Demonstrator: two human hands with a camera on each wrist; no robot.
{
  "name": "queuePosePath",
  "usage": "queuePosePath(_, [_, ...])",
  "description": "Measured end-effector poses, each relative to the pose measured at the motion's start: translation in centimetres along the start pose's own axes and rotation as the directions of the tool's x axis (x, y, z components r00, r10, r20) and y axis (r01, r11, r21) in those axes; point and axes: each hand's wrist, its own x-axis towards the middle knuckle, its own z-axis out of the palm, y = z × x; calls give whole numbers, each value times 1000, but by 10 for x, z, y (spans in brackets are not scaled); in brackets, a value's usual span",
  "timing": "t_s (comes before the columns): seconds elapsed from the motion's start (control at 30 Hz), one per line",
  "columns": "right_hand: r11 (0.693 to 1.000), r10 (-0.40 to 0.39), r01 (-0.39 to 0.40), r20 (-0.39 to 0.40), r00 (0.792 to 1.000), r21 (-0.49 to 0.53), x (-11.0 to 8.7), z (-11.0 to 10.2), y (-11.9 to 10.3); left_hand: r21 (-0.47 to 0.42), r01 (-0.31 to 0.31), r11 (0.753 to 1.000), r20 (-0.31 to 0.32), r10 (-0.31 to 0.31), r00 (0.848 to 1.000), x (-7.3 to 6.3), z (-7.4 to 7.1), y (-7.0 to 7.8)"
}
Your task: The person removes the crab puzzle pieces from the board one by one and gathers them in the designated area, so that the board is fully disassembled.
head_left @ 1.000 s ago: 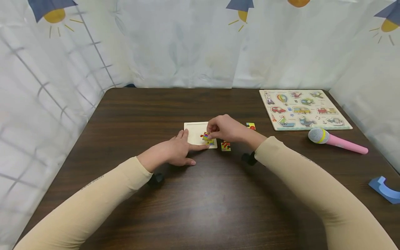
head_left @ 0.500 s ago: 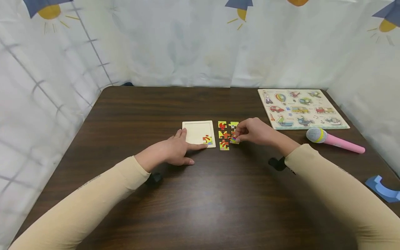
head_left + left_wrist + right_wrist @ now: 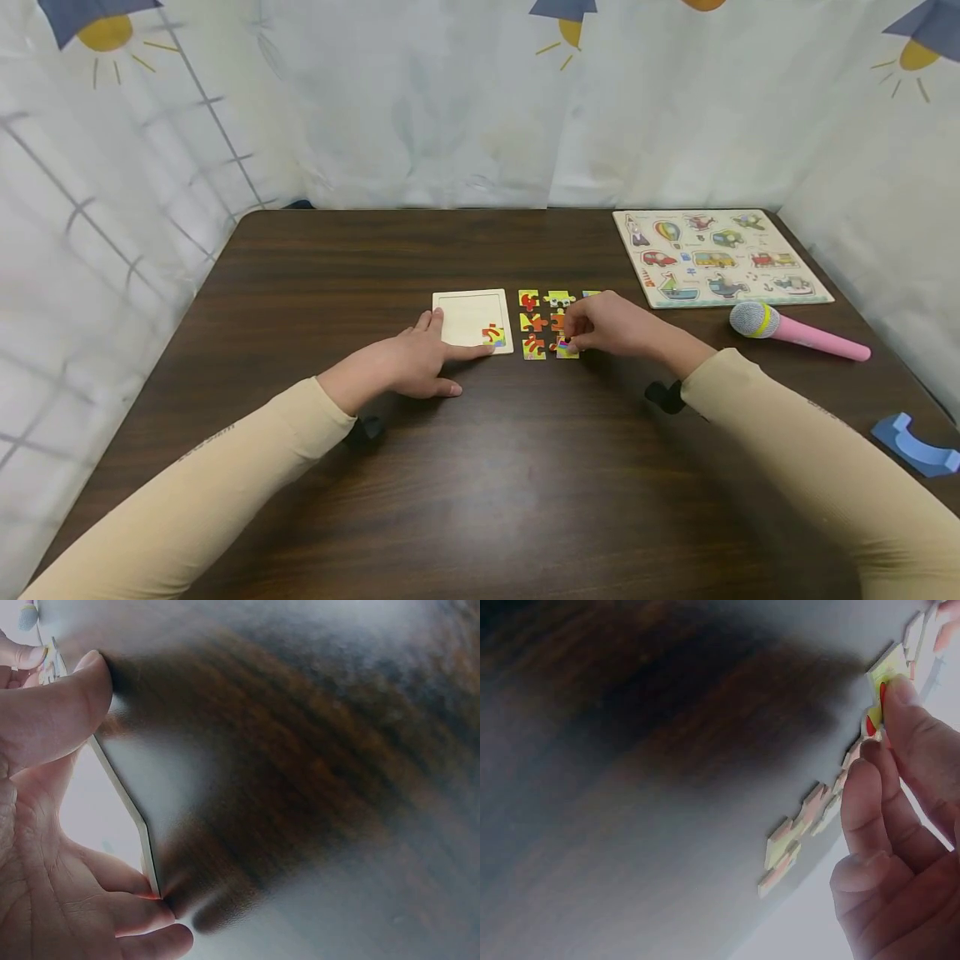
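My left hand (image 3: pixel 408 365) lies along a square wooden puzzle tray (image 3: pixel 459 310), straight fingers on its left side and lower edge. In the left wrist view, the thumb and fingers (image 3: pixel 142 907) rest around the tray's edge. One yellow, red and blue piece (image 3: pixel 493 336) sits in the tray's lower right corner. To the right, my right hand (image 3: pixel 615 323) pinches a yellow jigsaw piece (image 3: pixel 568 350) between thumb and fingers, close over the table at the bottom of the second column. The right wrist view shows that jigsaw piece (image 3: pixel 885 671) under the thumb.
Several loose jigsaw pieces (image 3: pixel 533 323) lie in columns beside the tray, some partly covered by my right hand. Farther right are a vehicle puzzle board (image 3: pixel 720 242), a pink toy microphone (image 3: pixel 817 335) and a blue curved block (image 3: pixel 915 446). A white curtain (image 3: pixel 465 125) borders the table.
My right hand has moved right, from over the tray to the loose pieces, carrying the jigsaw piece down to the second column. My left hand keeps its place on the tray.
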Motion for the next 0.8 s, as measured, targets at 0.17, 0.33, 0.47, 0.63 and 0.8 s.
queuePosePath(0.17, [999,-5,6,20,1000,-38,0,1,-3,-2,-2,1000,-4,2,1000,0,0,-1])
queuePosePath(0.33, [999,-3,4,18,1000,-43,-2,2,-4,3,-9,1000,-5,9,1000,-1,0,-1])
queuePosePath(0.47, [999,-11,12,18,1000,-50,-3,3,-3,14,-16,1000,-12,16,1000,-1,0,-1])
queuePosePath(0.63, [999,-11,12,19,1000,-52,-3,3,-3,20,-16,1000,-17,16,1000,0,1,0])
queuePosePath(0.8, [999,-14,15,17,1000,-52,-2,4,-2,13,-16,1000,-16,16,1000,0,1,0])
